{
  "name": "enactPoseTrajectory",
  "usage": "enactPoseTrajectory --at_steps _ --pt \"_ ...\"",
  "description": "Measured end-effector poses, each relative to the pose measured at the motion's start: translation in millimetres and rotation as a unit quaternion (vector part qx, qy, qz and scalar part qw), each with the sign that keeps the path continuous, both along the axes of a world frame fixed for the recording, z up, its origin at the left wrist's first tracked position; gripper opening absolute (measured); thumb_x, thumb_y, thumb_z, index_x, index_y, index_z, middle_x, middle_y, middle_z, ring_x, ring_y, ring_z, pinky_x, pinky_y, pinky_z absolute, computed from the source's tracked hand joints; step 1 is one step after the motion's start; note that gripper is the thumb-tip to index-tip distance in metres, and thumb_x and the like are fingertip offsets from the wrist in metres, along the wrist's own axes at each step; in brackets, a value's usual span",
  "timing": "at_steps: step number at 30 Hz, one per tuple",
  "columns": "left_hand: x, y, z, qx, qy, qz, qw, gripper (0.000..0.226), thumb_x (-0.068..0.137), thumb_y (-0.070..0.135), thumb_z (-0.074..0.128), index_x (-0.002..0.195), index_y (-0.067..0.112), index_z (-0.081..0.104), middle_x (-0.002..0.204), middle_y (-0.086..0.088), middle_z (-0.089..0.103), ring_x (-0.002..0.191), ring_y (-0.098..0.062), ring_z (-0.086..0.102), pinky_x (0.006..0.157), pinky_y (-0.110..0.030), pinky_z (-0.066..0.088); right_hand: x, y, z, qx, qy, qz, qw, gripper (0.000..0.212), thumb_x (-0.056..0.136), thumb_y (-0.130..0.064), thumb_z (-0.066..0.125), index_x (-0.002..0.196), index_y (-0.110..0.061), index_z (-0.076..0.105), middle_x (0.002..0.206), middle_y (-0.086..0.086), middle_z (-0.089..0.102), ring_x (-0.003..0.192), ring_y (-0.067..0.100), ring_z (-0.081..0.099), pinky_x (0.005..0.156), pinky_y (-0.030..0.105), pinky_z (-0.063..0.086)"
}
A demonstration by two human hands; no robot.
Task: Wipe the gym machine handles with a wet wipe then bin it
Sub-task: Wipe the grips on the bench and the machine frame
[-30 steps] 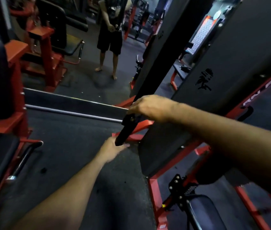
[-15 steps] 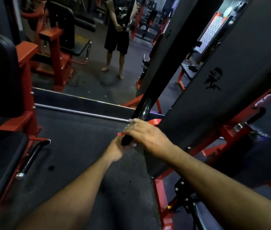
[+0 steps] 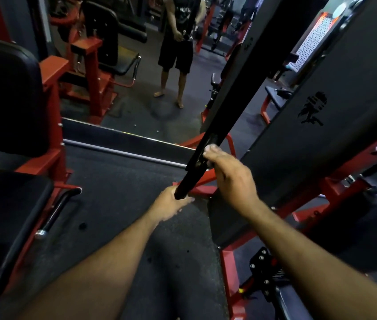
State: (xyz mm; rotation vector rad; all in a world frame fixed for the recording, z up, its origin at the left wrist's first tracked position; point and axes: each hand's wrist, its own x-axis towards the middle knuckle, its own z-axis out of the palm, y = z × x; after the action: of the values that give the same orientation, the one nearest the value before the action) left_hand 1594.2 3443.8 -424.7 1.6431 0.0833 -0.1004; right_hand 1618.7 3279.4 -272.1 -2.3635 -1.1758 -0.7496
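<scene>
Handle: the long black gym machine handle [image 3: 191, 175] slants down in the middle, between both hands.
Seat: a black padded seat on a red frame [image 3: 9, 204] is far left, well apart from the handle.
Left hand: the left hand [image 3: 172, 205] holds the bottom tip of the handle. Its fingers curl under it.
Right hand: the right hand [image 3: 230, 179] is wrapped round the handle, higher up.
Wipe: I cannot see the wet wipe. It may be hidden inside the right hand.
Change: a moment ago the right hand was lower, near the left hand. Now it has slid up the handle. I think this is a rubbing stroke, so the wiping is going on and the bin comes later.
Big panel: a tall dark flat panel [image 3: 321, 139] stands just beside the right hand, so that side is tight.
Open room: the dark rubber floor [image 3: 118, 188] on the left gives space to move. No bin shows.
</scene>
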Motion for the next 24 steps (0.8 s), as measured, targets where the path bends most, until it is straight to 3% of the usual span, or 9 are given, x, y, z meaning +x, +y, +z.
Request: enactPoseTrajectory --at_steps 3,5,8,12,14,17,19,21,24 --pt "2 -1 3 0.008 -0.004 -0.002 1.0 0.016 0.091 0.023 0.078 0.084 0.021 0.064 0.06 0.009 0.061 0.055 -0.007 0.056 0.055 -0.026 0.045 -14 6 -12 -0.049 0.009 0.066 0.997 0.027 0.092 -0.002 0.062 0.118 0.0 0.07 0.13 0.013 0.066 0.128 0.02 0.057 0.119 0.032 0.034" --pt "1 0 5 0.009 -0.012 -0.008 1.0 0.014 0.092 0.021 0.076 0.084 0.026 0.065 0.057 0.015 0.063 0.053 0.002 0.058 0.051 -0.018 0.044 -18 14 -12 -0.152 0.012 0.131 0.98 0.023 0.089 -0.002 0.069 0.112 -0.001 0.07 0.119 0.012 0.069 0.12 0.021 0.061 0.122 0.035 0.027" --pt "2 0 3 -0.007 0.003 -0.003 1.0 0.012 0.09 0.022 0.078 0.089 0.015 0.069 0.059 0.009 0.064 0.054 -0.003 0.058 0.054 -0.024 0.047 -9 27 11 -0.275 -0.021 0.149 0.95 0.018 0.09 -0.011 0.06 0.104 -0.004 0.07 0.106 0.012 0.07 0.107 0.029 0.064 0.114 0.037 0.033" --pt "-1 0 5 -0.01 0.027 -0.005 1.0 0.02 0.091 0.021 0.077 0.089 0.009 0.061 0.067 -0.003 0.059 0.056 -0.012 0.052 0.05 -0.026 0.043 31 38 71 -0.26 -0.035 -0.003 0.965 0.021 0.087 -0.005 0.062 0.106 -0.01 0.067 0.101 0.009 0.068 0.099 0.03 0.062 0.088 0.037 0.046" --pt "-3 1 7 -0.008 0.018 -0.003 1.0 0.024 0.091 0.023 0.078 0.084 0.016 0.056 0.064 0.001 0.056 0.056 -0.012 0.053 0.05 -0.026 0.043 43 37 79 -0.293 -0.021 -0.029 0.956 0.021 0.088 -0.005 0.063 0.108 -0.011 0.066 0.101 0.007 0.068 0.097 0.027 0.061 0.08 0.029 0.041" --pt "-4 0 8 0.002 0.012 -0.011 1.0 0.025 0.09 0.025 0.078 0.083 0.018 0.055 0.065 0.002 0.056 0.058 -0.014 0.055 0.052 -0.028 0.043 34 37 69 -0.258 0.041 -0.038 0.965 0.015 0.087 -0.004 0.057 0.099 -0.012 0.063 0.096 0.005 0.064 0.092 0.025 0.06 0.067 0.025 0.032" --pt "-6 0 9 -0.007 0.012 -0.009 1.0 0.021 0.089 0.023 0.079 0.084 0.019 0.059 0.064 0.004 0.056 0.059 -0.013 0.055 0.052 -0.028 0.043 27 40 59 -0.25 0.05 -0.041 0.966 0.015 0.085 -0.004 0.058 0.097 -0.013 0.061 0.094 0.003 0.062 0.092 0.024 0.059 0.066 0.027 0.034" --pt "-8 -1 8 -0.014 0.012 -0.003 1.0 0.016 0.088 0.022 0.08 0.087 0.02 0.064 0.064 0.007 0.06 0.062 -0.012 0.058 0.056 -0.029 0.047 18 44 51 -0.264 0.034 -0.034 0.963 0.018 0.082 -0.002 0.063 0.095 -0.015 0.06 0.093 0.003 0.061 0.092 0.026 0.059 0.07 0.034 0.045" --pt "-11 -2 6 -0.03 0.02 0.015 0.999 0.015 0.087 0.019 0.08 0.095 0.013 0.07 0.073 0.002 0.068 0.066 -0.012 0.062 0.062 -0.031 0.051 0 50 35 -0.306 -0.006 0.023 0.952 0.017 0.078 -0.005 0.07 0.089 -0.014 0.061 0.086 0.004 0.06 0.083 0.028 0.059 0.076 0.04 0.048"
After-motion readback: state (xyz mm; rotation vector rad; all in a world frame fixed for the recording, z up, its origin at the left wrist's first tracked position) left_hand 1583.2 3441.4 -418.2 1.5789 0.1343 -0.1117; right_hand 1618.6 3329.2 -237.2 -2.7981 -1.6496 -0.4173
